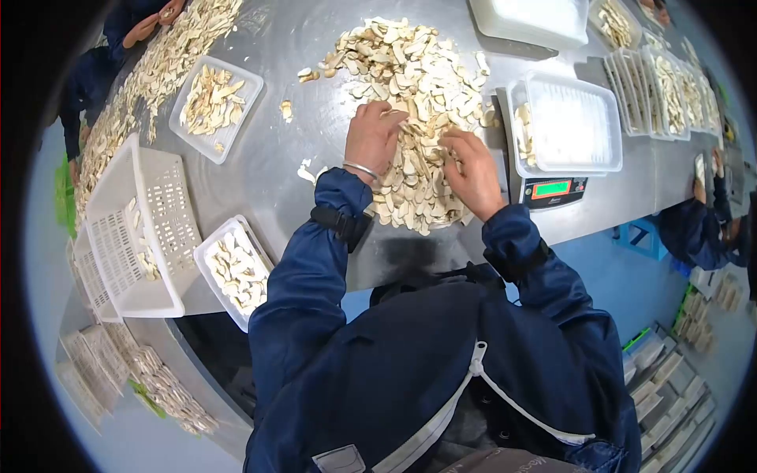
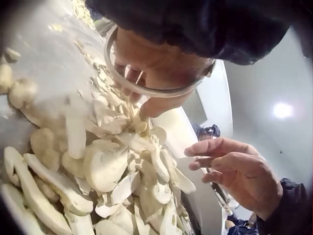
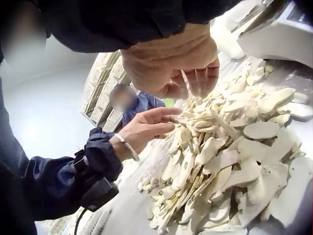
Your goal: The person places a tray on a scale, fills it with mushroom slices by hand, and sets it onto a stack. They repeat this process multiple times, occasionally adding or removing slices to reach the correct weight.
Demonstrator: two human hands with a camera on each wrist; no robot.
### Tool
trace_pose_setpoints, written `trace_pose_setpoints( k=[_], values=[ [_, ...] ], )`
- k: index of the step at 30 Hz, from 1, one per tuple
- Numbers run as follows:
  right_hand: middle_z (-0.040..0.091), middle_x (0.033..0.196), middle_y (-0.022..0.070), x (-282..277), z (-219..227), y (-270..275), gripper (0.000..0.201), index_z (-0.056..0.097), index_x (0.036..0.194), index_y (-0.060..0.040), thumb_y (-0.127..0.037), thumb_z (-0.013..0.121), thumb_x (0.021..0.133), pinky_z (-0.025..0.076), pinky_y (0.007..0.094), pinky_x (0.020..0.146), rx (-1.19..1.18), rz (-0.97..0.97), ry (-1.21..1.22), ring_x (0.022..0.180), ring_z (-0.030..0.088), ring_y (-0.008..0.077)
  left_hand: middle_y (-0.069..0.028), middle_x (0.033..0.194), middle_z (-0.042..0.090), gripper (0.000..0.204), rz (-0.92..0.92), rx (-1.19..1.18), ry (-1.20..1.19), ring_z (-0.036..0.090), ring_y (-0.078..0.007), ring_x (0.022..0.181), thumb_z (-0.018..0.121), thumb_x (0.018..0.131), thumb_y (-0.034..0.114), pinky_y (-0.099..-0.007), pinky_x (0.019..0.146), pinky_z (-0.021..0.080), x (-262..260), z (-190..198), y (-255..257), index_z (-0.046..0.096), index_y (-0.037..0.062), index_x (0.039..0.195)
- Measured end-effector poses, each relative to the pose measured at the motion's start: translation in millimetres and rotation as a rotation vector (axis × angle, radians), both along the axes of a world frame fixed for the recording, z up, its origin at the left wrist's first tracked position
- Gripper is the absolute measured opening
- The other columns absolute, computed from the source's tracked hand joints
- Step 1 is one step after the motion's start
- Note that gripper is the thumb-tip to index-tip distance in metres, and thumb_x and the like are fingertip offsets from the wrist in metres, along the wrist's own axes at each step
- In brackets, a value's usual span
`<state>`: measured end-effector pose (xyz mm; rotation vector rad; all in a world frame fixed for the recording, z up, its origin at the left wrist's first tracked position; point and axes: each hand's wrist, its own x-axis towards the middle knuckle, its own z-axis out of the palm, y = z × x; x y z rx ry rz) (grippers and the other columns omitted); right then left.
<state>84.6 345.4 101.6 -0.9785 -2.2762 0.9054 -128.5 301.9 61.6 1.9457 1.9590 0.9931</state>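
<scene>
A heap of pale mushroom slices [image 1: 422,169] with brownish edges lies on the metal table between the two hands. The left hand [image 1: 372,140], with a bangle at its wrist, reaches into the heap's left side. Its fairly straight fingers touch the slices, as the right wrist view shows from across. On the right side, the right hand [image 1: 475,172] hovers close over the heap. Loosely bent, its fingers [image 2: 220,147] hold nothing in the left wrist view. Slices [image 2: 105,164] overlap thickly below the left hand.
Right of the heap, a clear plastic tray [image 1: 611,118] stands on a digital scale [image 1: 552,189] with a lit display. On the left are a white perforated basket [image 1: 169,197] and two trays of slices, one tray [image 1: 256,75] farther back. Other people [image 1: 702,229] work at the table's sides.
</scene>
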Motion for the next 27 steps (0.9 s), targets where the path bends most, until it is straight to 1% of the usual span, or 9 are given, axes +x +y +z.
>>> trace_pose_setpoints(
  k=[3, 6, 7, 10, 11, 14, 19, 24, 27],
  values=[
    [0.060, 0.107, 0.0148, 11, 4, -2, 0.024, 0.061, 0.099, -0.0014, 0.000, 0.055, 0.076, 0.047, 0.0407, 0.085, -0.009, -0.018, -0.016, 0.100, 0.057, 0.0349, -0.0106, 0.098, 0.059, 0.020, -0.024, -0.031, 0.014, 0.053, -0.0309, 0.095, 0.065, 0.075, 0.006, -0.0390, 0.083, 0.045, -4, -8, 9, 0.071, 0.0089, 0.094],
    [0.060, 0.106, 0.0145, 21, 8, -1, 0.023, 0.061, 0.098, -0.0014, 0.000, 0.055, 0.076, 0.047, 0.0406, 0.084, -0.023, -0.034, -0.023, 0.098, 0.057, 0.0351, -0.0094, 0.091, 0.061, 0.019, 0.059, -0.041, -0.202, 0.055, -0.0305, 0.092, 0.067, 0.074, 0.008, -0.0378, 0.080, 0.046, -11, -5, 4, 0.072, 0.0097, 0.092],
    [0.060, 0.105, 0.0148, 23, 9, 0, 0.023, 0.062, 0.098, -0.0011, 0.000, 0.055, 0.075, 0.047, 0.0402, 0.083, -0.023, -0.040, -0.021, 0.097, 0.058, 0.0351, -0.0098, 0.087, 0.066, 0.019, 0.118, -0.138, -0.465, 0.061, -0.0242, 0.082, 0.066, 0.081, 0.010, -0.0327, 0.073, 0.048, -17, -1, -1, 0.071, 0.0047, 0.098],
    [0.060, 0.105, 0.0149, 24, 5, -1, 0.024, 0.062, 0.098, -0.0018, 0.000, 0.055, 0.075, 0.048, 0.0400, 0.083, -0.088, -0.025, 0.016, 0.096, 0.059, 0.0352, -0.0097, 0.089, 0.069, 0.024, 0.357, -0.338, -1.069, 0.063, -0.0111, 0.074, 0.062, 0.091, 0.015, -0.0230, 0.062, 0.047, -21, 24, -21, 0.067, -0.0028, 0.106],
    [0.061, 0.104, 0.0146, 23, 3, -1, 0.025, 0.063, 0.099, -0.0030, 0.000, 0.056, 0.076, 0.048, 0.0397, 0.082, -0.108, -0.014, 0.013, 0.095, 0.059, 0.0352, -0.0147, 0.091, 0.069, 0.028, 0.377, -0.322, -1.110, 0.064, -0.0132, 0.074, 0.059, 0.093, 0.015, -0.0233, 0.064, 0.049, -21, 31, -27, 0.063, -0.0071, 0.110],
    [0.062, 0.102, 0.0141, 19, -5, 1, 0.025, 0.063, 0.099, -0.0037, 0.000, 0.056, 0.076, 0.048, 0.0396, 0.081, -0.101, 0.014, -0.004, 0.094, 0.060, 0.0352, -0.0163, 0.093, 0.069, 0.029, 0.397, -0.283, -1.315, 0.065, -0.0153, 0.075, 0.055, 0.095, 0.014, -0.0232, 0.066, 0.049, -22, 49, -38, 0.059, -0.0076, 0.115],
    [0.063, 0.101, 0.0133, 11, -5, 7, 0.023, 0.063, 0.099, -0.0038, -0.001, 0.056, 0.077, 0.049, 0.0396, 0.080, -0.110, 0.064, 0.005, 0.092, 0.060, 0.0350, -0.0187, 0.099, 0.068, 0.033, 0.397, -0.241, -1.251, 0.066, -0.0170, 0.078, 0.046, 0.099, 0.017, -0.0236, 0.067, 0.050, -21, 58, -45, 0.055, -0.0075, 0.118],
    [0.062, 0.099, 0.0150, 10, -2, 12, 0.020, 0.062, 0.098, -0.0021, 0.000, 0.056, 0.079, 0.048, 0.0390, 0.076, -0.085, 0.076, 0.016, 0.088, 0.060, 0.0352, -0.0186, 0.095, 0.069, 0.029, 0.476, -0.228, -1.247, 0.067, -0.0159, 0.072, 0.044, 0.099, 0.013, -0.0217, 0.062, 0.051, -22, 59, -46, 0.054, -0.0073, 0.117],
    [0.062, 0.096, 0.0148, 14, -5, 15, 0.021, 0.062, 0.098, -0.0030, -0.001, 0.057, 0.078, 0.048, 0.0403, 0.074, -0.096, 0.045, -0.011, 0.085, 0.060, 0.0353, -0.0179, 0.093, 0.069, 0.027, 0.599, -0.164, -1.164, 0.067, -0.0158, 0.072, 0.045, 0.098, 0.011, -0.0212, 0.059, 0.050, -41, 34, -51, 0.054, -0.0065, 0.117]
  ],
)
